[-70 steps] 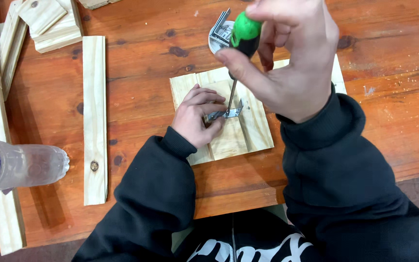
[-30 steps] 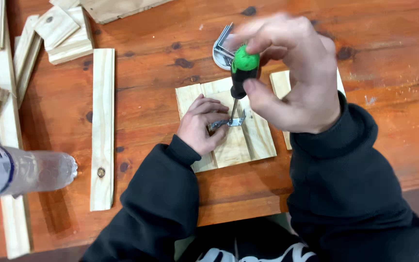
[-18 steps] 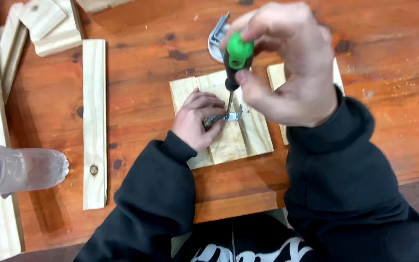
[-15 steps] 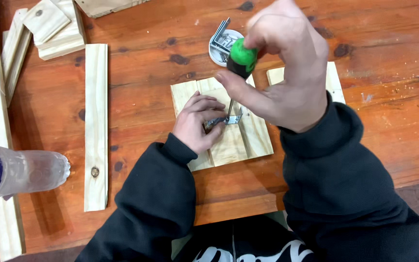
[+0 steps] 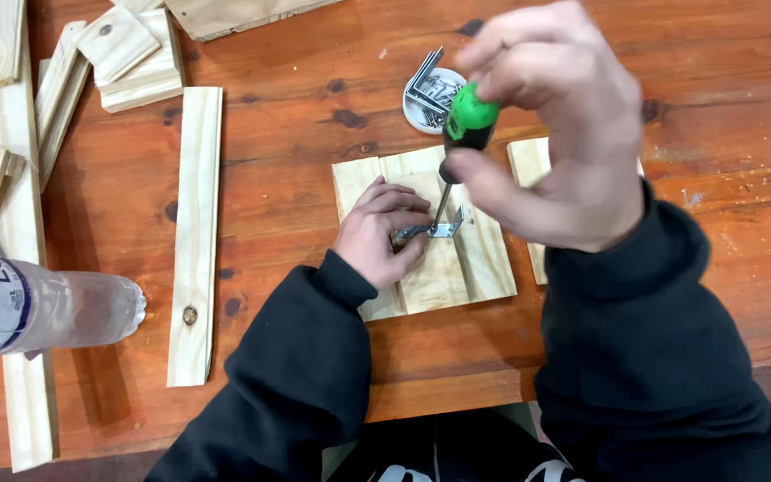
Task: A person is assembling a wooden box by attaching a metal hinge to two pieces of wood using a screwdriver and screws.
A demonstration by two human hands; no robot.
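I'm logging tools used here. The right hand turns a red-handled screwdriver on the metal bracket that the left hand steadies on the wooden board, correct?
Not quite: the head view shows the screwdriver handle is green, not red. The right hand does hold it, tip on the metal bracket that the left hand steadies on the wooden board.

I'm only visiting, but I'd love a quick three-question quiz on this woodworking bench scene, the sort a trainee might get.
1. True or false: the right hand grips a green-handled screwdriver.
2. The left hand steadies what? A) small metal angle bracket B) clear plastic bottle
3. What does the round white dish on the reddish wooden table hold?

Key: 1 true; 2 A; 3 metal brackets and small hardware.
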